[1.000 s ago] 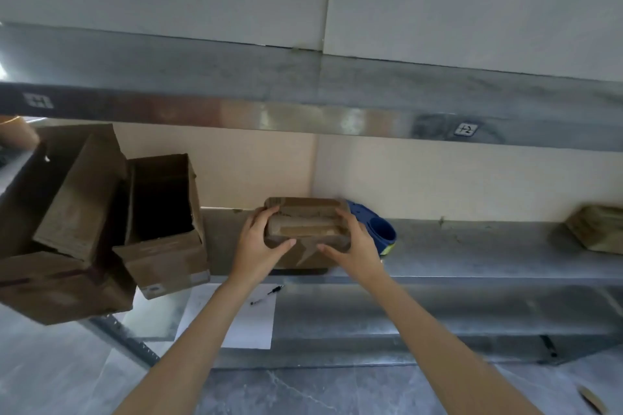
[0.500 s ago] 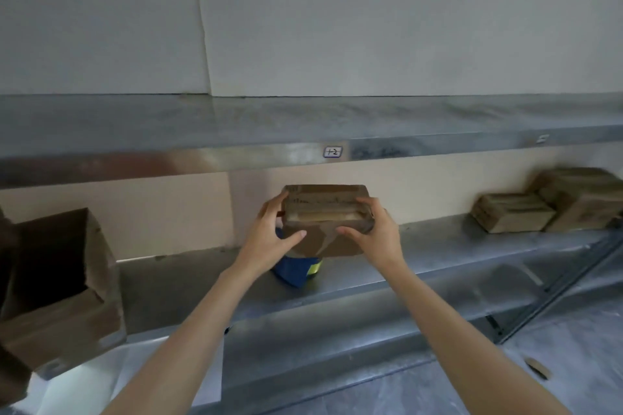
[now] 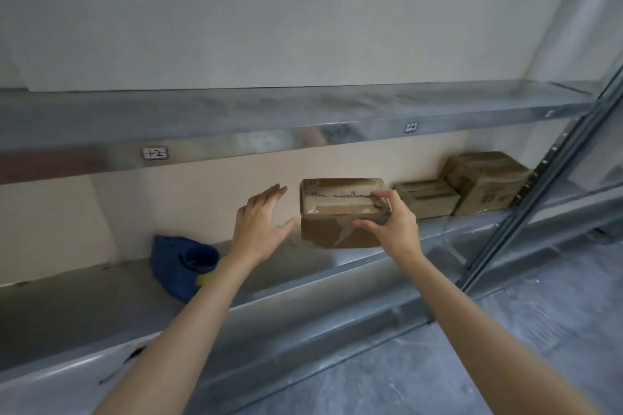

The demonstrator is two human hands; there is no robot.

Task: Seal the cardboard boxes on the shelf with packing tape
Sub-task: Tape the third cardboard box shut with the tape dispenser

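Note:
A small taped cardboard box (image 3: 332, 219) hangs above the metal shelf (image 3: 303, 276), held at its right end by my right hand (image 3: 392, 222), thumb on the front face and fingers over the top. Clear tape shines along the box's top. My left hand (image 3: 261, 217) is off the box, just left of it, with its fingers spread. A blue tape dispenser (image 3: 182, 263) lies on the shelf further left. Two sealed boxes sit at the shelf's right end, a flat one (image 3: 426, 197) and a bigger one (image 3: 485, 180) behind it.
An upper metal shelf (image 3: 269, 131) with small labels runs overhead. A slanted upright post (image 3: 539, 185) closes the rack on the right. A lower shelf (image 3: 101, 367) at the bottom left holds paper and a pen. Grey floor lies at the bottom right.
The box has travelled right along the shelf toward the two sealed boxes. My left hand has let go of it and opened; my right hand alone holds it now.

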